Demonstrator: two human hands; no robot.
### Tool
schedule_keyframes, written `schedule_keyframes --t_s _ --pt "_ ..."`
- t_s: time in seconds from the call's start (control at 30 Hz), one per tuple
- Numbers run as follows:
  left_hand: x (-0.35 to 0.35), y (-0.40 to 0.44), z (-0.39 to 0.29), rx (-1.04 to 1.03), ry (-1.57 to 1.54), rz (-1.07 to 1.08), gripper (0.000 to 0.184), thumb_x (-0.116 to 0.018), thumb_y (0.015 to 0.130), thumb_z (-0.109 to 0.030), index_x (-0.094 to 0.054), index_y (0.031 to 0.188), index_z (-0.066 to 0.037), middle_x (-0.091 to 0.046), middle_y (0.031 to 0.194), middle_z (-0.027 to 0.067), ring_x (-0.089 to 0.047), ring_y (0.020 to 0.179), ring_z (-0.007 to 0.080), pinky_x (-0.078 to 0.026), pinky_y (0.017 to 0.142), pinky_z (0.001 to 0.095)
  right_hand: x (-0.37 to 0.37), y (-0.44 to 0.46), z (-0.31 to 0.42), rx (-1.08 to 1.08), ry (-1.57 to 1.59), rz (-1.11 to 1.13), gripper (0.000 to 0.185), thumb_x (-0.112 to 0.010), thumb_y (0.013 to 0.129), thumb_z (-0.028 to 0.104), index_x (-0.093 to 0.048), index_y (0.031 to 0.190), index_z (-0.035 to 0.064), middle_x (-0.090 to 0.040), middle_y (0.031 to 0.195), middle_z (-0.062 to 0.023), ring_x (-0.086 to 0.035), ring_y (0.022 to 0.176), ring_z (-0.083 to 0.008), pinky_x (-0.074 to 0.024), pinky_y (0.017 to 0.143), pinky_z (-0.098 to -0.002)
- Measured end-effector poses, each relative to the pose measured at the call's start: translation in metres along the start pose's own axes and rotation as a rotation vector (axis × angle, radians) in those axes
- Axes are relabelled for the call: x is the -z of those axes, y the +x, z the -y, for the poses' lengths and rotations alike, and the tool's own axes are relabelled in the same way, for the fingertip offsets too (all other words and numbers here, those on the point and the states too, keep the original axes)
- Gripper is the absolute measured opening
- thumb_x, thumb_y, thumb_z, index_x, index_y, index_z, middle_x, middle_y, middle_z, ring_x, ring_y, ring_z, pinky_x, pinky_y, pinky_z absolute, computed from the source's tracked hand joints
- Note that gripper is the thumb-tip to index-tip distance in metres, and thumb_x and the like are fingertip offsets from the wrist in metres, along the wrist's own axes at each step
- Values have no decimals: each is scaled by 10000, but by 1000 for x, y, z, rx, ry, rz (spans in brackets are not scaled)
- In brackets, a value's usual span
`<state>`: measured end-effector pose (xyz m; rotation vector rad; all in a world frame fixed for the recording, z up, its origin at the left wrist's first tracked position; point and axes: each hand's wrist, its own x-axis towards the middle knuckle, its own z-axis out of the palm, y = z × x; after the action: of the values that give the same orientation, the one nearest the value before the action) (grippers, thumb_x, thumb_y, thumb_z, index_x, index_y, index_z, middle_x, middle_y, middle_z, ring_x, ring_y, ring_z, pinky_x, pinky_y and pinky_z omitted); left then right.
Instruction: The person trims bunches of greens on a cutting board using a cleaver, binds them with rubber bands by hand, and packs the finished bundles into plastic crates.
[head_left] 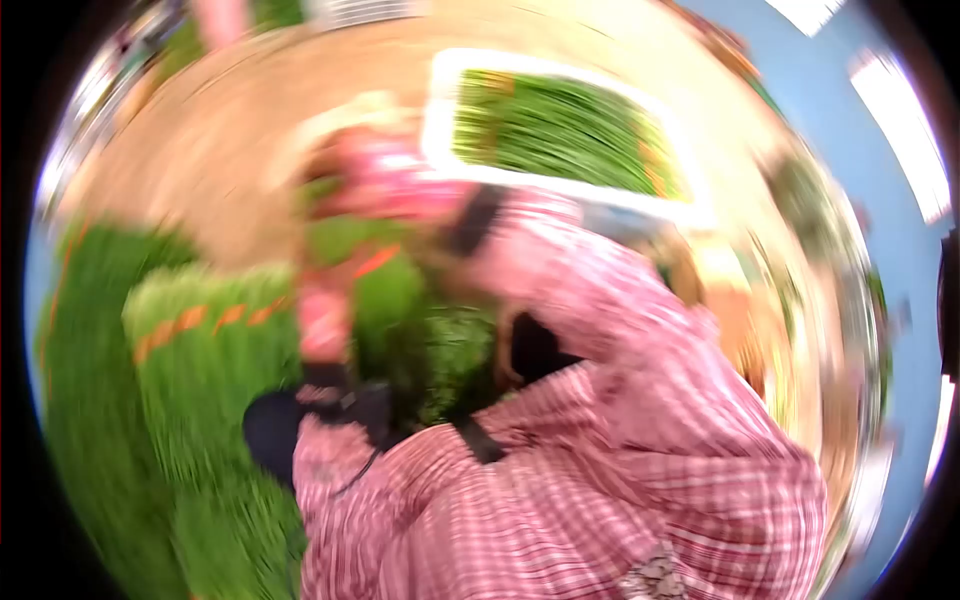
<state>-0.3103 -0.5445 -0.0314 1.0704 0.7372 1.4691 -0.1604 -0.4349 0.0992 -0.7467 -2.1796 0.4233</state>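
Note:
Everything is smeared by motion. My left hand [325,318], in a pink glove, is at the left side of a bunch of long green stalks [390,290] with an orange band, and seems to grip it. Above the bunch, my right hand [385,175], also gloved in pink, reaches across to the left; its fingers are too blurred to read. Leafy green stalks [458,350] lie just below, close to my body. Several larger bunches [215,370] with orange bands are laid out at my left.
A white crate [440,120] filled with green stalks stands ahead on the tan floor [220,120]. A brown cardboard-like box [725,300] is at the right. Light grey slatted container [365,10] shows at the top edge. The blue wall [900,260] runs along the right.

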Motion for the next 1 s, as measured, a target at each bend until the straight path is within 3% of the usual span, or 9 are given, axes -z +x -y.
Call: schedule_keyframes --t_s 0.2,0.23,0.3,0.4,0.57,0.6,0.7,0.83,1.0 --pt "31 22 31 81 316 -19 536 -633 924 -361 -552 1306 7 -623 1224 105 -620 1028 227 -514 882 362 -11 -60 -4 -176 -93 -309 694 -758 642 610 -720 1079 72 -679 1069 -137 -598 1099 -337 -429 971 -495" --pt "44 20 35 61 350 12 567 -640 914 -382 -543 1310 14 -620 1227 112 -616 1040 227 -512 885 363 8 -75 17 -224 -113 13 763 -775 620 588 -680 1173 71 -644 1146 -156 -583 1127 -342 -435 951 -488" --pt "18 11 21 143 211 62 640 -631 905 -410 -500 1335 46 -572 1294 143 -576 1133 252 -469 958 392 3 -76 -3 -365 233 -22 749 -782 616 559 -674 1177 74 -650 1107 -159 -584 1098 -359 -434 929 -497" --pt "5 14 15 300 30 119 624 -619 910 -402 -500 1346 27 -569 1312 138 -564 1166 268 -458 1000 420 13 -89 -11 -283 -95 -647 685 -782 631 515 -683 1137 64 -659 1076 -162 -604 1044 -381 -448 910 -482" --pt "-1 10 35 336 308 10 537 -657 897 -336 -546 1292 10 -607 1239 106 -582 1097 224 -465 976 362 33 -122 -4 -129 148 -272 263 -645 868 232 -689 1029 29 -634 1073 -154 -643 979 -288 -543 824 -351" --pt "-1 8 34 290 371 -42 525 -671 891 -323 -555 1278 13 -617 1218 99 -588 1075 213 -471 964 346 39 -121 -13 34 -228 -209 246 -626 893 189 -689 1064 25 -657 1081 -134 -654 950 -232 -545 791 -321" --pt "-38 4 7 64 246 27 610 -745 836 -334 -532 1301 -1 -624 1207 81 -604 1058 203 -490 931 339 53 -111 -18 -678 814 -451 389 -682 889 218 -639 1205 -4 -693 1079 -90 -649 879 -140 -520 779 -257" --pt "-52 6 -9 57 65 77 655 -754 832 -330 -497 1348 -20 -622 1224 78 -612 1074 209 -498 932 362 45 -99 14 -545 353 -114 508 -768 815 304 -655 1194 -15 -691 1134 -170 -641 1017 -207 -493 898 -309" --pt "-35 12 -8 86 -29 28 655 -753 835 -320 -495 1357 -20 -624 1228 87 -624 1070 216 -521 916 375 35 -98 -15 -830 876 -539 266 -610 955 261 -671 1059 24 -658 887 -32 -576 748 -100 -487 698 -238"
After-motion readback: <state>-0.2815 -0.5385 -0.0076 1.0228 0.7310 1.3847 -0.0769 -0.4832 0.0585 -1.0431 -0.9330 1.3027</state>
